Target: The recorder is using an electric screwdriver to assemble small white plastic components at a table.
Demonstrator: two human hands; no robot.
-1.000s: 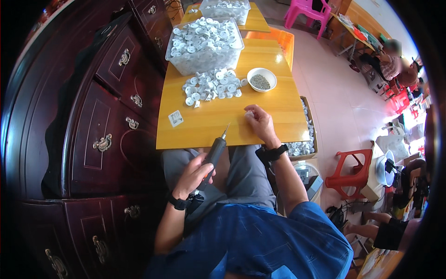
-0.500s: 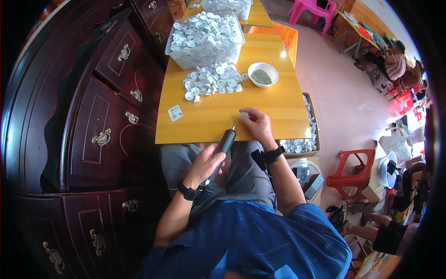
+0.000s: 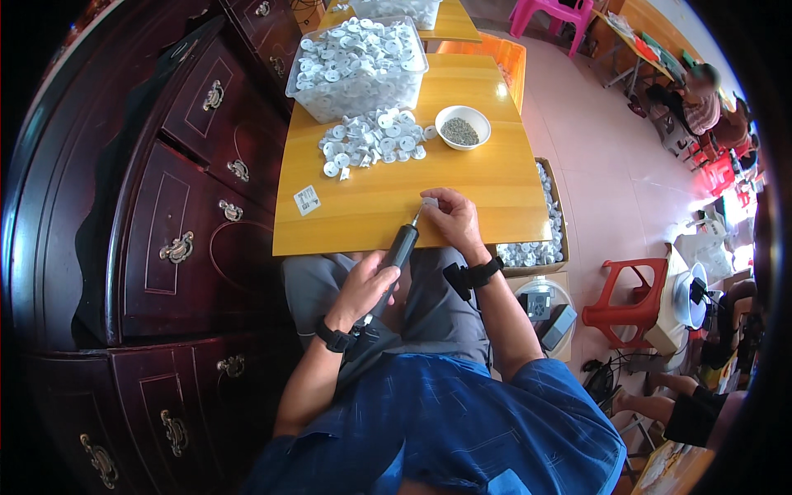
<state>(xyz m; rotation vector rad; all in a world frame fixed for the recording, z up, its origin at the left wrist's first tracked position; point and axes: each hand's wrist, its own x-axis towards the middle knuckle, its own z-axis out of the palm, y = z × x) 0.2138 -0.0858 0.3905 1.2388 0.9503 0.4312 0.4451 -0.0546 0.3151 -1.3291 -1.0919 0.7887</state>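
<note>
My left hand [image 3: 368, 285] is wrapped round a dark electric screwdriver [image 3: 402, 246], which slants up and to the right over the table's near edge. Its thin bit meets a small white plastic part [image 3: 430, 202], pinched between the fingers of my right hand [image 3: 455, 219]. A screw at the bit's tip is too small to make out. Ahead of my hands lies a loose pile of white round plastic parts [image 3: 373, 142]. Beside that pile stands a white bowl [image 3: 487, 132] of small metal screws [image 3: 459, 131].
A clear plastic bin [image 3: 351, 101] heaped with white parts stands at the table's far left. A square label [image 3: 307, 200] lies on the yellow table [image 3: 371, 219]. Right of the table, a carton [image 3: 538, 269] holds more parts. Dark drawers [image 3: 194, 239] border the left; a red stool [image 3: 615, 309] stands right.
The view has shifted slightly, so the table and its things sit a little further up and left. My hands keep the same hold on screwdriver and part.
</note>
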